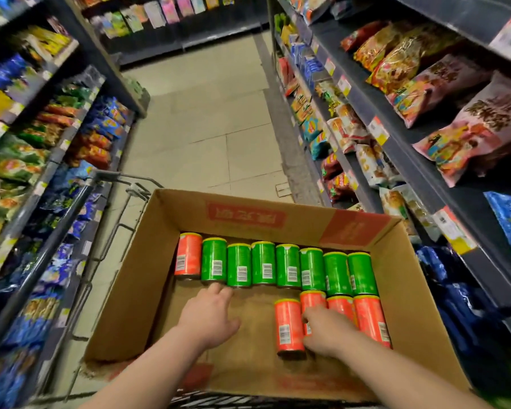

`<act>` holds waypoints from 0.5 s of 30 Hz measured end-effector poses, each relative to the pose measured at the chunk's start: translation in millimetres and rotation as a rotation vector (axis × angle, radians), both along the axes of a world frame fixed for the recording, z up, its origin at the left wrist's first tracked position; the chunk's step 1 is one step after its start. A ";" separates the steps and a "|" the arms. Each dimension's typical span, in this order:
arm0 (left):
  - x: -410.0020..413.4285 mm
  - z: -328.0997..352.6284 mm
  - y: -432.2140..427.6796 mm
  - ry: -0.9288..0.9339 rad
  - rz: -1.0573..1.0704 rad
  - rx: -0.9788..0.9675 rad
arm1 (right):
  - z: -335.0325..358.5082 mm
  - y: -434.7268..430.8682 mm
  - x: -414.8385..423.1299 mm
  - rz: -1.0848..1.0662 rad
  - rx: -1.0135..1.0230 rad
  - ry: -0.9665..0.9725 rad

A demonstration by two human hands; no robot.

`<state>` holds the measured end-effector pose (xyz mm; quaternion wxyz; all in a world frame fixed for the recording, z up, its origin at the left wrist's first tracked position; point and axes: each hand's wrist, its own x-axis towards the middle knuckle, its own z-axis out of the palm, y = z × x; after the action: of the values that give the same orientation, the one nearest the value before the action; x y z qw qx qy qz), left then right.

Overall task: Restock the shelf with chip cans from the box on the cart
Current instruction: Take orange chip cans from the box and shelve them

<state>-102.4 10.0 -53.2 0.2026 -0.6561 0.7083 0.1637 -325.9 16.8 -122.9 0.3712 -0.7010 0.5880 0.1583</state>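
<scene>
A cardboard box (419,290) is seen in the lower middle of the frame, carried on a wire cart (106,176) in an aisle between snack shelves. Twelve chip cans are counted lying on their sides in it. One orange can (188,255) and a row of seven green cans (288,265) are laid along the far wall, and a front row of orange cans (289,326), four in all, is packed at the lower right. The left half of the box floor is bare, so the box is judged to be partly emptied, though no chip cans can be made out on the right shelf (396,143) or the left shelf (56,169), where only bags are shown.

The left hand (210,317) is stretched out flat, its fingers released and their tips at, or just short of, the near ends of the leftmost green cans. Nothing is held by it. The right hand (328,329) is laid over the front row, and its fingers are curled round the second orange can (313,299), which is taken to be grasped but is not yet lifted.

All twelve cans are left to be carried to a shelf, and the target spot cannot be told from this view.
</scene>
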 end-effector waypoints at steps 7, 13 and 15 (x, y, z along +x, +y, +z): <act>49.1 -25.4 -55.5 0.008 0.155 0.002 | -31.7 -6.6 22.3 -0.214 0.174 -0.069; 82.3 -44.7 -104.6 0.052 0.398 -0.017 | -57.5 -15.0 44.3 -0.307 0.239 -0.049; 88.5 -53.0 -116.1 0.090 0.475 -0.017 | -63.0 -16.7 51.1 -0.344 0.271 -0.030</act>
<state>-13.8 -106.1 -106.2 0.1212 -0.7980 0.5439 0.2296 -274.8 0.1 -185.9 0.4921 -0.5362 0.6669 0.1598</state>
